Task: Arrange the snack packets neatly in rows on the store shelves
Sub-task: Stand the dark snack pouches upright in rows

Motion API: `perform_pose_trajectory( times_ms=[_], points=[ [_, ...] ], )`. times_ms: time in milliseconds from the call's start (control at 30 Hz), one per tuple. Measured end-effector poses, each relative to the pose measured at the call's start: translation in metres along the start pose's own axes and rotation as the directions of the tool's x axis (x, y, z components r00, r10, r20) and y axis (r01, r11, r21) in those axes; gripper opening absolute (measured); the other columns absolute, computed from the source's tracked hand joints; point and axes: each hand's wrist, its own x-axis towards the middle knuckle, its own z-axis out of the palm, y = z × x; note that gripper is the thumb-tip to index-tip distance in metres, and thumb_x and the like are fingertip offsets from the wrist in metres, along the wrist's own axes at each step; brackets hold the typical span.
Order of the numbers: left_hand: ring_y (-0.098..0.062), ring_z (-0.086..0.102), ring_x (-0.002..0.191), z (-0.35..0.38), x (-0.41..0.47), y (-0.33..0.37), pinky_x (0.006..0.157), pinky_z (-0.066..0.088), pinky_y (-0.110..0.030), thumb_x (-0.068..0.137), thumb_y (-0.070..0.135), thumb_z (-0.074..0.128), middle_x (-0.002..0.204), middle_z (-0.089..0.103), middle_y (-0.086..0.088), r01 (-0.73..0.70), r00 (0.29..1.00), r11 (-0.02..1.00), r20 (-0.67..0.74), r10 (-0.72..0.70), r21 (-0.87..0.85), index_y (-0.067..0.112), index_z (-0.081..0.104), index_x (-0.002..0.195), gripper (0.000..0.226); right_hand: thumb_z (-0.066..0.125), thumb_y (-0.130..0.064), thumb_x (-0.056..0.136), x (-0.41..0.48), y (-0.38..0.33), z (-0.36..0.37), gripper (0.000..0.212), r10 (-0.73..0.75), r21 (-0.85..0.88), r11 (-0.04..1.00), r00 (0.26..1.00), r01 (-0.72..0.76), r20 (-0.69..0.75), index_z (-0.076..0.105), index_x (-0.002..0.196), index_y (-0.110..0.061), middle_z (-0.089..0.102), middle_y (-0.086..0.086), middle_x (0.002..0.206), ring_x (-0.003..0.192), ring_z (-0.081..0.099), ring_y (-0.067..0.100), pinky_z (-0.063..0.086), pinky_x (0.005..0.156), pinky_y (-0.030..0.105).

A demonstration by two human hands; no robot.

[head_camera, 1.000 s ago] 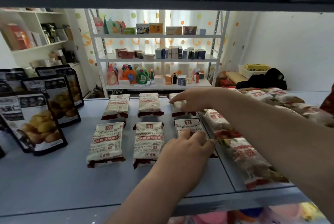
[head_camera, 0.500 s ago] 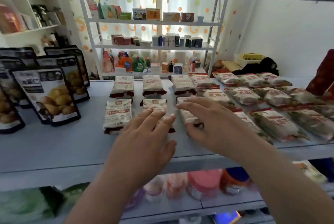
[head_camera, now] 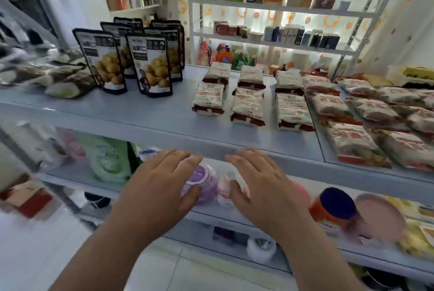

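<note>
The long grey shelf (head_camera: pixel 164 126) runs across just above and beyond both my hands, and everything I am sorting lies on it. Beyond my right hand and off to its right, the red-lettered packets (head_camera: pixel 352 145) lie flat in slanting rows that reach nearly to the shelf's front edge. Beyond my left hand and further left, the black pouches (head_camera: pixel 150 65) stand upright in a tight cluster. Past them, far to the left, a loose heap of packets (head_camera: pixel 58 79) lies tumbled, too blurred to read. Straight ahead of my fingertips the six white packets (head_camera: pixel 249 105) lie flat, three across and two deep, each apart from the next.

My left hand (head_camera: pixel 162 187) and right hand (head_camera: pixel 263 187) hover palm down, side by side, with fingers spread and straight. They hold nothing and touch no packet. They are in front of the shelf's edge, over a purple tub (head_camera: pixel 202 182) on the lower shelf.

I judge this the moment to check the rows. To do it well I should sight the white packets' front edges against the shelf lip. I should nudge with flat fingers rather than lift, so neighbours don't skew. The gap before the right-hand column looks a touch wider, so I'd close that first, then go left to the heap.
</note>
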Motion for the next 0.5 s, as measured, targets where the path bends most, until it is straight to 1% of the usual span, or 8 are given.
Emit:
perform_pose_trajectory(
  times_ms=[67, 167, 233, 300, 433, 500],
  points=[
    [-0.027, 0.057, 0.116, -0.002, -0.019, -0.003, 0.100, 0.046, -0.041, 0.087, 0.044, 0.045, 0.126, 0.062, -0.005, 0.029, 0.999, 1.000, 0.012, -0.030, 0.011, 0.014, 0.061, 0.129, 0.054, 0.060, -0.026, 0.086, -0.009, -0.012, 0.013, 0.045, 0.004, 0.034, 0.999, 1.000, -0.005, 0.009, 0.058, 0.130, -0.018, 0.058, 0.002, 0.132, 0.128, 0.047, 0.023, 0.033, 0.109, 0.033],
    [-0.023, 0.054, 0.119, -0.005, -0.044, -0.011, 0.102, 0.044, -0.038, 0.088, 0.045, 0.045, 0.128, 0.061, -0.001, 0.055, 0.997, 0.998, 0.055, -0.056, 0.020, 0.016, 0.059, 0.131, 0.054, 0.055, -0.029, 0.088, -0.023, -0.036, 0.028, 0.046, 0.025, 0.061, 0.998, 0.999, -0.027, 0.042, 0.055, 0.134, -0.020, 0.056, 0.002, 0.138, 0.134, 0.043, 0.023, 0.031, 0.112, 0.034],
    [-0.020, 0.052, 0.121, -0.008, -0.057, -0.022, 0.103, 0.043, -0.036, 0.087, 0.047, 0.046, 0.130, 0.060, 0.002, 0.071, 0.995, 0.997, 0.069, -0.071, 0.014, 0.020, 0.058, 0.133, 0.054, 0.057, -0.028, 0.086, -0.027, -0.052, 0.033, 0.047, 0.023, 0.045, 0.999, 0.998, -0.026, 0.066, 0.056, 0.132, -0.020, 0.058, 0.001, 0.136, 0.134, 0.044, 0.022, 0.023, 0.114, 0.029],
    [-0.018, 0.051, 0.122, -0.009, -0.066, -0.037, 0.101, 0.044, -0.037, 0.087, 0.048, 0.046, 0.131, 0.058, 0.004, 0.085, 0.994, 0.996, 0.063, -0.084, -0.005, 0.022, 0.056, 0.134, 0.055, 0.062, -0.028, 0.083, -0.025, -0.066, 0.037, 0.047, 0.023, 0.008, 1.000, 0.998, -0.023, 0.066, 0.059, 0.129, -0.020, 0.061, 0.001, 0.132, 0.130, 0.049, 0.022, 0.015, 0.111, 0.025],
    [-0.021, 0.054, 0.118, -0.010, -0.067, -0.068, 0.097, 0.047, -0.039, 0.086, 0.048, 0.043, 0.127, 0.061, 0.001, 0.060, 0.998, 0.997, 0.033, -0.059, -0.042, 0.019, 0.058, 0.131, 0.056, 0.059, -0.030, 0.088, -0.010, -0.092, 0.045, 0.048, 0.037, -0.015, 0.999, 0.995, -0.036, 0.087, 0.054, 0.135, -0.020, 0.055, 0.001, 0.140, 0.136, 0.041, 0.020, 0.015, 0.109, 0.023],
    [-0.021, 0.054, 0.118, -0.012, -0.065, -0.089, 0.099, 0.045, -0.038, 0.087, 0.046, 0.047, 0.127, 0.060, 0.000, 0.021, 1.000, 0.998, 0.019, -0.019, -0.059, 0.018, 0.058, 0.131, 0.054, 0.060, -0.031, 0.088, 0.002, -0.105, 0.050, 0.048, 0.051, -0.052, 0.998, 0.996, -0.047, 0.072, 0.055, 0.134, -0.019, 0.055, 0.001, 0.139, 0.135, 0.043, 0.021, 0.012, 0.109, 0.020]
  ],
)
